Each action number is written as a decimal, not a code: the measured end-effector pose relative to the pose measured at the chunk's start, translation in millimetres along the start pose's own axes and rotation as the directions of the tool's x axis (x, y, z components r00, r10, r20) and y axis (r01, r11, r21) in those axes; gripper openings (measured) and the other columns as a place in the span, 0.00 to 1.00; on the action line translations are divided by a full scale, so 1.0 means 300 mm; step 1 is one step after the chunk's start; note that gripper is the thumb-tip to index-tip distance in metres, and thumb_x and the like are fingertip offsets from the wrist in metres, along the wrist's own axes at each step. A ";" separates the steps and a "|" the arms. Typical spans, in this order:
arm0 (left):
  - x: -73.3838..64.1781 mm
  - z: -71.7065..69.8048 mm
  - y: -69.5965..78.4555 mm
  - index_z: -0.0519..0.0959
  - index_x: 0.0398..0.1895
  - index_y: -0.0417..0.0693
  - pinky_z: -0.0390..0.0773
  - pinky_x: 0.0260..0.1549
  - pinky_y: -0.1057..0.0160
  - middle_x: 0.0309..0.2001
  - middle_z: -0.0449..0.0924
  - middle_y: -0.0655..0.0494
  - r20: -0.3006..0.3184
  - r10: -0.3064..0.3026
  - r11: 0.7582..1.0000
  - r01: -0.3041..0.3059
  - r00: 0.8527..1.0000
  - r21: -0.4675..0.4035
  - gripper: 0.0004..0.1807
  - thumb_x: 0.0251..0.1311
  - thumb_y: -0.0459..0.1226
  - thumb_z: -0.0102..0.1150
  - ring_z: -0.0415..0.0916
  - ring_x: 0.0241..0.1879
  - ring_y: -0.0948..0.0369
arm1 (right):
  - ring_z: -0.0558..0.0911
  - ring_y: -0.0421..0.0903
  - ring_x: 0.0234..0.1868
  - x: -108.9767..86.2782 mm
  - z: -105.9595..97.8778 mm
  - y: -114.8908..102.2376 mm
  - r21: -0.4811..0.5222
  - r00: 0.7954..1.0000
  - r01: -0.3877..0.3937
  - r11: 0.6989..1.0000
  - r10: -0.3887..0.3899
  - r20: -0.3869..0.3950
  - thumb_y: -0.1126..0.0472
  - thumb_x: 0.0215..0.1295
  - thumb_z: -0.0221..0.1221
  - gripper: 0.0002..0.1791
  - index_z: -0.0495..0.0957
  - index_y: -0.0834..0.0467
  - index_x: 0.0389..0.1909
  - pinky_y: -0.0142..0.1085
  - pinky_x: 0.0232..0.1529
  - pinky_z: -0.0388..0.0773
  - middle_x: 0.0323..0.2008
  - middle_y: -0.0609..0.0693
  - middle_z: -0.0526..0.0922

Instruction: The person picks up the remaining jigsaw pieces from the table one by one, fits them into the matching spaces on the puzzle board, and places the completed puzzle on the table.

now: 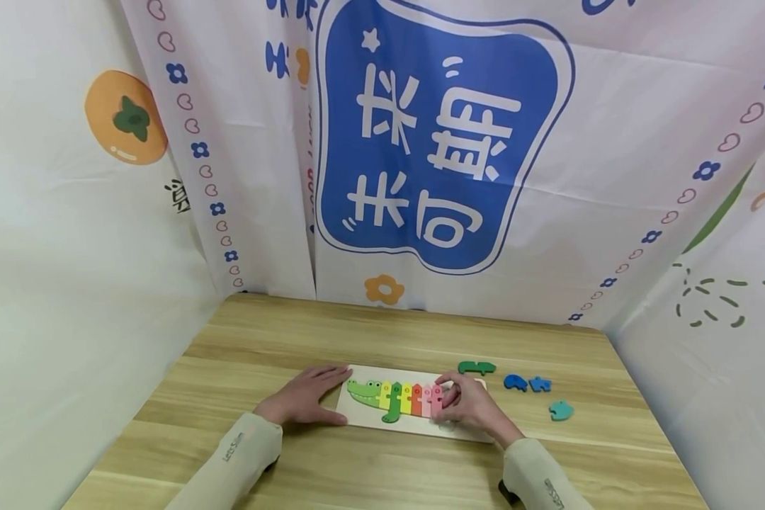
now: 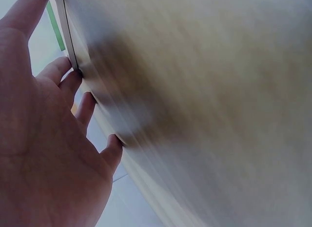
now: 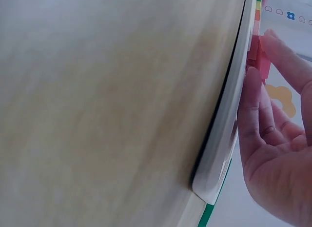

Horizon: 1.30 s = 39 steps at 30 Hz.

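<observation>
A pale wooden puzzle board lies on the table with a crocodile picture partly filled in. The green crocodile head is at its left, followed by several upright coloured pieces and a green leg piece. My left hand rests at the board's left end, fingers spread, thumb along the near corner. Over the right part, my right hand pinches a pinkish-red puzzle piece between thumb and fingers. In the right wrist view that piece stands a little proud of the board, and the fingers partly hide it.
Right of the board lie loose puzzle pieces: a green one near the far edge, a dark blue one, a lighter blue one and a teal one. A printed cloth hangs behind the wooden table.
</observation>
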<state>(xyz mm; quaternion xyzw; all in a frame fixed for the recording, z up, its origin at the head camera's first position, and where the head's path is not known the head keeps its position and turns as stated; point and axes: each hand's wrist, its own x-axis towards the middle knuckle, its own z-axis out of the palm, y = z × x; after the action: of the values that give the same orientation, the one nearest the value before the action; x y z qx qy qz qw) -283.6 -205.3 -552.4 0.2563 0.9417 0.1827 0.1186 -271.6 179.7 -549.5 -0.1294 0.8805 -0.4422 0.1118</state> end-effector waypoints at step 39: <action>-0.002 0.004 0.004 0.56 0.83 0.60 0.52 0.76 0.32 0.83 0.54 0.54 -0.005 -0.004 1.000 0.004 1.000 0.008 0.55 0.57 0.68 0.65 0.51 0.81 0.42 | 0.76 0.44 0.29 -0.008 0.014 -0.023 -0.063 0.999 -0.037 0.997 0.035 -0.028 0.64 0.48 0.81 0.35 0.81 0.64 0.59 0.31 0.28 0.75 0.28 0.49 0.80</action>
<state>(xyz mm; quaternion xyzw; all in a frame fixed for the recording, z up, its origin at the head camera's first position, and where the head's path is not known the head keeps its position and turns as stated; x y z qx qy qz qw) -282.0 -204.4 -553.0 0.2546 0.9433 0.1793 0.1153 -267.3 173.4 -546.1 -0.1110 0.8976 -0.4138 0.1038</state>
